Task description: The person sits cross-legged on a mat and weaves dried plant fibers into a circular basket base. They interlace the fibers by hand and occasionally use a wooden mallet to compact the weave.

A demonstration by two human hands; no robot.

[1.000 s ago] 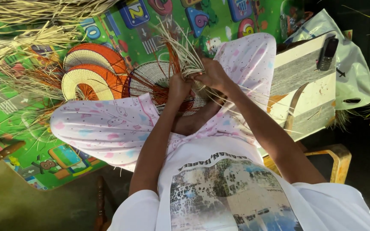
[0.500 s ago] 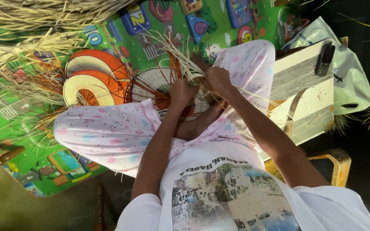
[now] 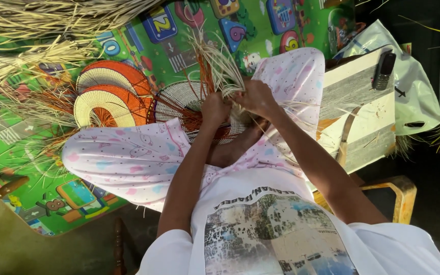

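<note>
Left hand [image 3: 215, 108] closing around pale straw strands [image 3: 220, 63] at near edge of round woven piece [image 3: 179, 99], fingers curled tight, pinching fibre against the weave. Right hand [image 3: 254, 97] gripping same bundle just beside it, fingers bent over the strands, knuckles up; hands nearly touching. Exact finger contact under the strands hidden, cannot tell how many fibres held.

Woven piece lying flat between the knees, mid-scene, partly resting on lap; pale centre, orange spokes fanning out toward left and near side. Loose strand ends sticking up and far from the hands.

Sitting on wooden chair [image 3: 395, 196], pink patterned trousers [image 3: 128, 158] spreading left and right, white printed shirt [image 3: 271, 229] near bottom.

Lying left of the work: two finished fan-shaped woven pieces [image 3: 105, 99], cream and orange, overlapping, touching the round piece's spokes. Covering the floor: bright green play mat [image 3: 36, 173]. Piling along far left edge: dry straw bundles [image 3: 42, 20]. Standing right of the right knee: pale wooden box [image 3: 357, 107], with dark phone [image 3: 384, 70] resting on its top. Showing behind the box, far right: white plastic bag [image 3: 413, 97].
</note>
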